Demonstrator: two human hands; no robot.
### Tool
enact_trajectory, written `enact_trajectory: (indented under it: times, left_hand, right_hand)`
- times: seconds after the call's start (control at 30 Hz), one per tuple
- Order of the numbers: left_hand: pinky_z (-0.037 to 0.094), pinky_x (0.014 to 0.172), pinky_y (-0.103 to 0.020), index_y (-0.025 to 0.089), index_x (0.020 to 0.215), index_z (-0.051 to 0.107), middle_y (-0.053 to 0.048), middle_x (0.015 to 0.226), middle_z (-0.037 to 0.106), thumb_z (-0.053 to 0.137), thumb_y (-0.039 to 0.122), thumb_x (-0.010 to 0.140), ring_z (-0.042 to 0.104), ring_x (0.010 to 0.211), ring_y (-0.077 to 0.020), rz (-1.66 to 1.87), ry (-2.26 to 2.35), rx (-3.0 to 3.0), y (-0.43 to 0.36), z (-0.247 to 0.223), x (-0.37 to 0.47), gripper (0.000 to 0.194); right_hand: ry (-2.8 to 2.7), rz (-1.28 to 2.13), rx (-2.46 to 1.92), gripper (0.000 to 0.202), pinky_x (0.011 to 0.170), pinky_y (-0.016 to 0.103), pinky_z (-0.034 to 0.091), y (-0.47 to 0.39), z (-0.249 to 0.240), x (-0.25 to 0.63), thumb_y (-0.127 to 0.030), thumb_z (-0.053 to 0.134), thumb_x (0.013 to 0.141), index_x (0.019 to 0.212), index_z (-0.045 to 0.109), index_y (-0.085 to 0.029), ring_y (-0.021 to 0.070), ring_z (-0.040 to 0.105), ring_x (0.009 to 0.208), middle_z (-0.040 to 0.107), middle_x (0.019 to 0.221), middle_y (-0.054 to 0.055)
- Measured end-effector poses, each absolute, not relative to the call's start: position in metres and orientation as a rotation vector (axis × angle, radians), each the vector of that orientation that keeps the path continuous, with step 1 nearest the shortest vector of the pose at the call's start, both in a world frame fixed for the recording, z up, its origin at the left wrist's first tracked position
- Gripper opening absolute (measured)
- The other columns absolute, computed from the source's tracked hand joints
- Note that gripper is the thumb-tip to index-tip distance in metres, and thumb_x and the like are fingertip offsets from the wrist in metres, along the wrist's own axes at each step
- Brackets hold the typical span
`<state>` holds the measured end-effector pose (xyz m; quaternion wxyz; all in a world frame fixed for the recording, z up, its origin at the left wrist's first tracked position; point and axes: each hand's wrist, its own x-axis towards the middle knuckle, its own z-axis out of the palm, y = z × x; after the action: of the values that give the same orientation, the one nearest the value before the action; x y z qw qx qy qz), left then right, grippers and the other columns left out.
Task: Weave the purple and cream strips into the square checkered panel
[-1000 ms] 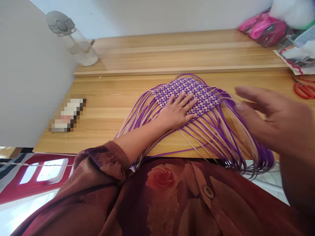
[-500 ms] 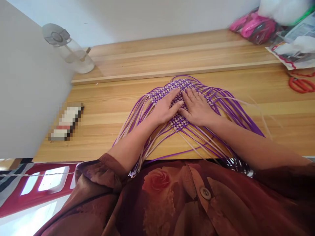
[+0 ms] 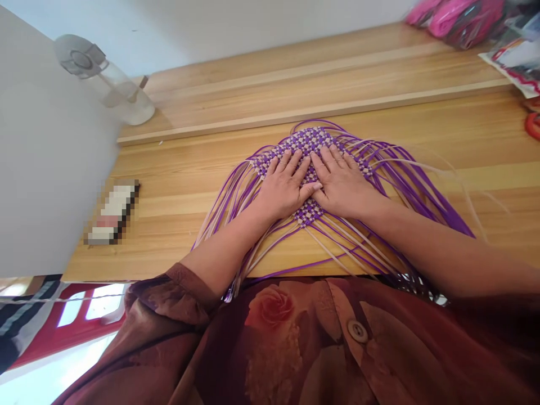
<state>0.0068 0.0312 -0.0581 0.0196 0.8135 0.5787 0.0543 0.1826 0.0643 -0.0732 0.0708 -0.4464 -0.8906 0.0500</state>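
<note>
A woven piece of purple and cream strips (image 3: 312, 138) lies on the wooden table, with long loose strip ends (image 3: 415, 160) fanning out to both sides and toward my body. My left hand (image 3: 284, 185) rests flat on its left part, fingers spread and pointing away from me. On the right part lies my right hand (image 3: 341, 183), also flat with its fingers apart. The tip of my left thumb touches or overlaps the right thumb. Both palms cover the middle of the weave. Some near strips hang over the table's front edge.
A clear bottle with a grey lid (image 3: 105, 79) stands at the back left. A blurred-out phone-like object (image 3: 113, 212) lies at the left. Pink bundles in plastic (image 3: 459, 19) sit back right, near red-handled scissors (image 3: 533, 126), partly out of view. A raised wooden ledge (image 3: 253, 121) runs along the back.
My left hand's fingers have spread wider and sit flatter on the weave. The right hand stays nearly in place. The camera view has shifted slightly, so the scissors are now mostly cut off.
</note>
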Motion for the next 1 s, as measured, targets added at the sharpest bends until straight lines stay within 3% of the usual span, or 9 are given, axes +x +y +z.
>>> enact_trajectory:
  times: [0.4,0.6,1.0]
  left_hand:
    - [0.005,0.122,-0.051,0.017,0.156,0.029,-0.013,0.164,0.021,0.026,0.064,0.096,0.011,0.153,-0.0317,0.11,1.689,2.496,0.03,-0.051,0.001,0.075]
    - [0.002,0.12,-0.06,0.023,0.158,0.021,-0.012,0.167,0.009,0.052,0.078,0.078,0.0,0.152,-0.0396,-0.065,1.315,2.498,0.035,-0.034,-0.024,0.102]
    - [-0.004,0.116,-0.066,0.024,0.159,0.012,-0.012,0.167,-0.005,0.064,0.064,0.075,-0.01,0.15,-0.0432,-0.174,1.307,2.395,0.027,-0.025,-0.018,0.106]
  right_hand:
    - [-2.673,0.169,-1.296,0.076,0.119,0.057,0.015,0.066,-0.078,0.187,-0.051,0.034,0.097,0.156,0.022,-0.005,0.0378,0.013,0.151,0.015,0.163,0.022]
    - [-2.671,0.251,-1.303,0.08,0.12,0.056,0.013,0.065,-0.073,0.187,-0.058,0.032,0.096,0.157,0.021,-0.006,0.0373,0.011,0.151,0.014,0.164,0.02]
    - [-2.653,0.261,-1.279,0.079,0.12,0.056,0.011,0.062,-0.073,0.187,-0.056,0.033,0.096,0.156,0.024,-0.005,0.0391,0.011,0.151,0.015,0.163,0.021]
